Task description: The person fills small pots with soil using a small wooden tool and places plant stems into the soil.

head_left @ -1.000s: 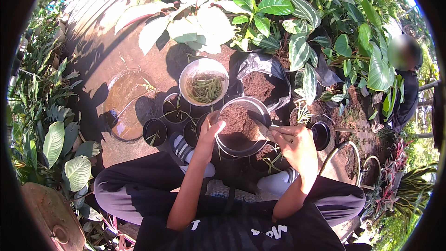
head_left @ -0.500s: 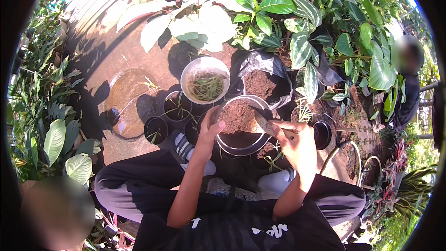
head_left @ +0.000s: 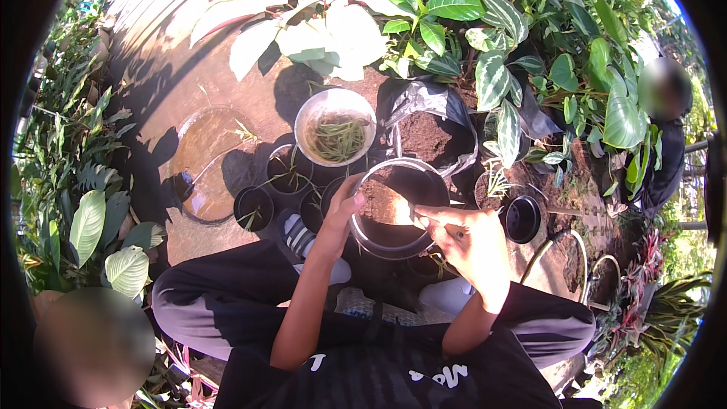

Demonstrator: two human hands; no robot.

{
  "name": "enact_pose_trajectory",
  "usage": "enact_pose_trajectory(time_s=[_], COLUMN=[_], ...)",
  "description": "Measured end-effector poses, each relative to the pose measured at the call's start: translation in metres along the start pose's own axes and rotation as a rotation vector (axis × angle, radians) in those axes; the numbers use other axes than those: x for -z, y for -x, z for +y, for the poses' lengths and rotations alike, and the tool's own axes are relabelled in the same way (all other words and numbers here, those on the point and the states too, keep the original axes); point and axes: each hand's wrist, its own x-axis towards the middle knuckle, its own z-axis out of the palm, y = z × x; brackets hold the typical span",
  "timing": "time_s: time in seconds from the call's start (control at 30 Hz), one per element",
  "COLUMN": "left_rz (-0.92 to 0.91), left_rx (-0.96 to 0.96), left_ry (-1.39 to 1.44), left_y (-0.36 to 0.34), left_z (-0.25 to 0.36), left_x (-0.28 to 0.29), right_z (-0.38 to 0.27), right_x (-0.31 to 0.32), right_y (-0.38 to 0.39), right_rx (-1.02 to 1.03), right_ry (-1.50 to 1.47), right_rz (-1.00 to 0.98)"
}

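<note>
A round dark pot point(head_left: 394, 248) with a pale grey rim stands before my crossed legs. My left hand point(head_left: 341, 216) grips its left rim, with the thumb over the edge. Brown soil point(head_left: 379, 189) lies inside the pot. My right hand point(head_left: 466, 238) is closed around a trowel point(head_left: 409, 210), index finger stretched along it. The trowel's blade reaches down into the pot beside the soil; its handle is mostly hidden by my hand. Just beyond the pot sits a black plastic bag point(head_left: 394, 98) of dark soil point(head_left: 432, 138).
A white bucket point(head_left: 303, 110) holds cut green plants point(head_left: 338, 140). Small black pots with seedlings point(head_left: 254, 208) stand at left, and a black pot point(head_left: 522, 219) at right. A round shallow dish point(head_left: 204, 121) lies further left. Leafy plants point(head_left: 492, 76) crowd the back. Another person point(head_left: 666, 136) is at far right.
My right hand has tipped the trowel and pushed it leftward into the pot. The heap of soil that was high on the blade now lies lower inside. My left hand stays on the rim.
</note>
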Motion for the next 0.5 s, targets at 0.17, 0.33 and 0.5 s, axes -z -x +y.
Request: enact_pose_trajectory(time_s=[0.17, 0.33, 0.5], left_rz=[-0.028, -0.125, -0.006], left_rx=[-0.017, -0.006, 0.046], left_ry=[-0.003, -0.073, 0.009], left_y=[-0.002, -0.006, -0.002], left_z=[-0.003, -0.006, -0.002], left_x=[0.008, 0.016, 0.009], right_z=[-0.006, -0.003, -0.003], right_x=[0.009, -0.004, 0.006], right_y=[0.005, 0.0, 0.001], right_rx=[0.077, 0.063, -0.005], right_ry=[0.044, 0.11, 0.002], right_rz=[-0.105, -0.059, -0.029])
